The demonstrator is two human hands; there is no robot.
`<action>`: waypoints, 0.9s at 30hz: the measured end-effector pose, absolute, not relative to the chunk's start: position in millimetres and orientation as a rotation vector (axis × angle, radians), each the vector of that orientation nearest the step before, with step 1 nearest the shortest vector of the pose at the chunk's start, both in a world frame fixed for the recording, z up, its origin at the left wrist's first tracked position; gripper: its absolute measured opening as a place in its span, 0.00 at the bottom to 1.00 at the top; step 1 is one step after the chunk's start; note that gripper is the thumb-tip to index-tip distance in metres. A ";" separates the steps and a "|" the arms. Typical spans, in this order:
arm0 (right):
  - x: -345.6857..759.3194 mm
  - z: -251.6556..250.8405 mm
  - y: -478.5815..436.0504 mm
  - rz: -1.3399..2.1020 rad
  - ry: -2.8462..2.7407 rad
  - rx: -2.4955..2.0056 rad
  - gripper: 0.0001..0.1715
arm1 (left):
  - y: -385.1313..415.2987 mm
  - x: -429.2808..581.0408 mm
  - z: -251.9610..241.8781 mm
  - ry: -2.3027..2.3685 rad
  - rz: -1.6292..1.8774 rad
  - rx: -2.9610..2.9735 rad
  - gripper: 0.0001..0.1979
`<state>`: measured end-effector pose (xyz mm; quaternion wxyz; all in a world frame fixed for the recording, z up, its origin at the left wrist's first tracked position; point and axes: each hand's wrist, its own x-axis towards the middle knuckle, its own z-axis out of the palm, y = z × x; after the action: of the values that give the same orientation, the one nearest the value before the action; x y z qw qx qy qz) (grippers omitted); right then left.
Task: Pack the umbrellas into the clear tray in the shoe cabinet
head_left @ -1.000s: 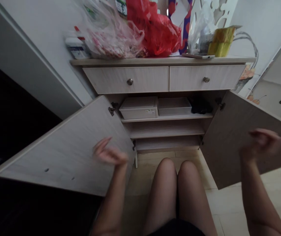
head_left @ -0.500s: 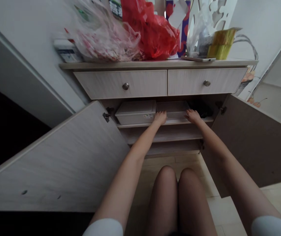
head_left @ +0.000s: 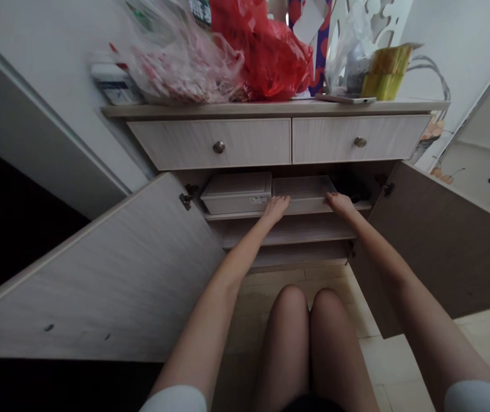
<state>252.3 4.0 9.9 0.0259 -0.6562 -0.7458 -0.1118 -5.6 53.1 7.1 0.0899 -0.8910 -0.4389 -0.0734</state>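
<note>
On the upper shelf of the open cabinet stands a low, translucent white storage box (head_left: 302, 187). My left hand (head_left: 277, 207) has its fingers hooked over the front left corner of that box. At the opposite front corner, my right hand (head_left: 339, 203) is closed on the edge, its fingertips partly hidden. A second white storage box (head_left: 236, 194) with a small label on its front sits immediately to the left, close to my left hand. Something dark (head_left: 351, 186), too dim to name, lies to the right behind my right hand.
Both cabinet doors stand wide, the left door (head_left: 111, 280) and right door (head_left: 446, 246) flanking my arms. Two shut drawers (head_left: 253, 143) are above. The top carries a red plastic bag (head_left: 266, 57), a clear bag (head_left: 184, 68), a phone (head_left: 345, 99) and a yellow container (head_left: 384, 74).
The translucent box has shifted slightly toward me and right. My right hand has closed more tightly round its corner. The left hand keeps nearly the same place, and the view has tilted slightly.
</note>
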 end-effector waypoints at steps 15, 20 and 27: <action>230.1 -37.2 -209.5 -0.363 -2.357 -1.630 0.10 | -141.6 -84.8 -46.3 -0.775 -0.568 -2.637 0.14; 217.9 -71.1 -260.8 -0.327 -2.375 -1.596 0.08 | -197.6 -94.4 -75.7 -0.777 -0.628 -2.672 0.13; 207.7 -94.3 -282.8 -0.356 -2.386 -1.636 0.06 | -225.4 -98.5 -96.2 -0.841 -0.723 -2.715 0.14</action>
<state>207.7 -282.8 -94.3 0.1130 -0.5577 -0.8133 -0.1215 -98.5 -225.4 -96.2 0.1041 -0.9207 -0.2851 -0.2452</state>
